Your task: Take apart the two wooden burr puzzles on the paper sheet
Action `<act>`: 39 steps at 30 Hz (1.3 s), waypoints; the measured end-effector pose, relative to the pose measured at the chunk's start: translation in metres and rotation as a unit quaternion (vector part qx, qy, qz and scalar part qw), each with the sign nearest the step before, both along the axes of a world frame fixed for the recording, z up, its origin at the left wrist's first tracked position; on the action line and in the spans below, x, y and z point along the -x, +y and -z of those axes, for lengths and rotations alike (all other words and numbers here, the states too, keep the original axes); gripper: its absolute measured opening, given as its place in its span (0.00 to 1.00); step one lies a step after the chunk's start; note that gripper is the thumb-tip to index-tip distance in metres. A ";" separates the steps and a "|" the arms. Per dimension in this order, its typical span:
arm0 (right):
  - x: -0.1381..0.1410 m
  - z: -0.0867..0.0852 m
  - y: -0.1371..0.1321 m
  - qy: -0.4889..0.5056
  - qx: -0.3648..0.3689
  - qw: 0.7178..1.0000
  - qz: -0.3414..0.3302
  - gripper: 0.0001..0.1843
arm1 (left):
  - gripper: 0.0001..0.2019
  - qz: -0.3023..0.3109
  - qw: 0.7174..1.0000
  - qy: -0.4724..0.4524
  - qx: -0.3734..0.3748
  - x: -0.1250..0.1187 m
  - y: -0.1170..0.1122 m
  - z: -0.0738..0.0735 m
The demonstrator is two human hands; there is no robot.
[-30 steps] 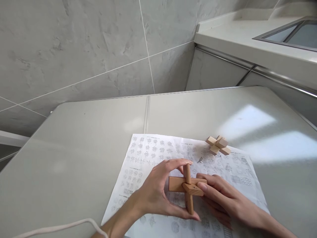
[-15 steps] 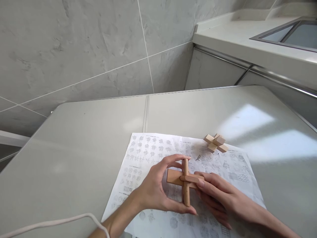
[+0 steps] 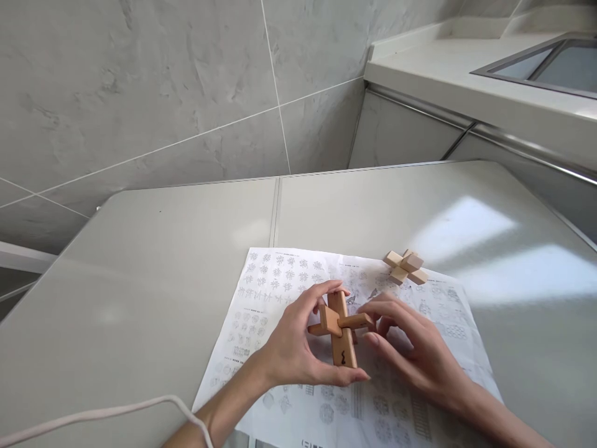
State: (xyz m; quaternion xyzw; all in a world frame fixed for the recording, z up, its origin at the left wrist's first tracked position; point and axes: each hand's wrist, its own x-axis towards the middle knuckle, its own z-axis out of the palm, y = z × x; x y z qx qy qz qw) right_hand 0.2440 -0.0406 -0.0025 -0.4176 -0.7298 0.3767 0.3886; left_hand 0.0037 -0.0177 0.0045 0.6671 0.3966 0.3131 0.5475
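Note:
Over the printed sheet, my left hand [image 3: 305, 342] grips a wooden interlocking puzzle [image 3: 342, 336], its thumb at the near end and its fingers at the far end of one flat bar. The crossing bars stick out to both sides, and a dark squiggle marks the near part of the held bar. Just to the right is my right hand [image 3: 413, 348], with fingers curled and the thumb apart from them. Its fingertips are close to the puzzle's right-hand bar; whether they touch it I cannot tell.
A second, paler wooden burr puzzle [image 3: 405, 267] rests at the sheet's far right edge. The creased paper sheet [image 3: 280, 311] with printed diagrams lies on the grey table [image 3: 163, 280]. A pale cable [image 3: 116, 410] crosses the lower left. Beyond the table stand a tiled wall and a counter.
The puzzle has turned in my left hand, so a flat marked bar now faces up where a narrow edge showed. My right hand has let go of its bar and opened.

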 end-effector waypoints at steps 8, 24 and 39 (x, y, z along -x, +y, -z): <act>0.002 -0.003 -0.003 -0.016 0.066 0.998 -0.010 0.08 | 0.60 0.035 0.999 0.014 0.015 -0.002 0.000 0.001; 0.008 -0.005 -0.007 -0.022 0.014 0.999 0.030 0.07 | 0.55 0.032 0.998 0.049 -0.024 -0.004 -0.001 -0.001; 0.005 -0.007 -0.005 -0.013 -0.050 0.999 0.001 0.10 | 0.56 0.036 0.998 0.050 -0.030 -0.001 -0.001 -0.002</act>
